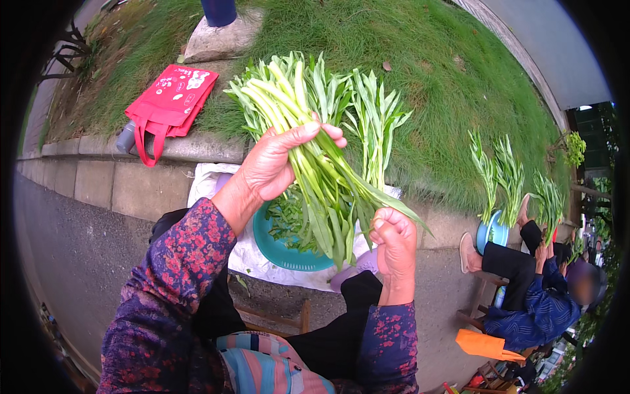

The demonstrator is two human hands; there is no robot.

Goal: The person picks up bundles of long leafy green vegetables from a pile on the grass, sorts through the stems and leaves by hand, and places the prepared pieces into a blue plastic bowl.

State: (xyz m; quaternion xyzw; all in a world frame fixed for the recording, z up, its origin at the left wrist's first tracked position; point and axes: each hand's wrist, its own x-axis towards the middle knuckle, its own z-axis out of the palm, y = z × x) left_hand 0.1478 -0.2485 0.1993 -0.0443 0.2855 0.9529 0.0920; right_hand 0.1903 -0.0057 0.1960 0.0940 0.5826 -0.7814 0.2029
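My left hand [269,161] is closed around a bunch of leafy greens [321,177], with long narrow leaves and pale green stems, held tilted so the cut stems point up and the leaf tips hang down. At the lower right of the bunch, my right hand [394,240] is closed in a pinch at the leaf tips; its fingers partly hide what they grip. Under the bunch stands a teal plastic basin [289,258] with green leaves in it. More greens [377,125] lie beyond, on the kerb and grass.
A white sheet [246,259] lies under the basin, with a purple item [354,269] at its right. A red bag [172,102] and a grey bottle [126,138] rest at the left. At the right a seated person [538,305] handles greens beside a blue basin [493,231].
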